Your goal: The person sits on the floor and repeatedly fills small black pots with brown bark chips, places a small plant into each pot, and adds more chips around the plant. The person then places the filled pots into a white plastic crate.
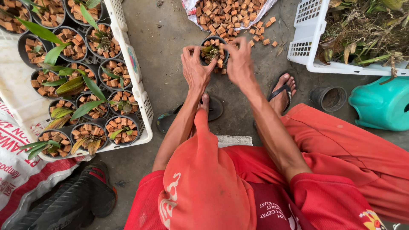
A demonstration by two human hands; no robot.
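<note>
Both hands, left hand point(195, 70) and right hand point(240, 64), are pinching brick chips around a seedling in the small black plastic pot point(214, 47) on the concrete floor point(170, 38); pressing unevenly is risking tipping it, spilling chips.

Sack: I see a white and red printed sack point(21, 170) at the bottom left, flat on the floor.
Label: a small colourful sticker point(133, 61) on the white crate's side.

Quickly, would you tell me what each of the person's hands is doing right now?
Left hand: closed on the rim of the small black pot of brick chips.
Right hand: fingers curled on the pot's other side, holding it.
</note>
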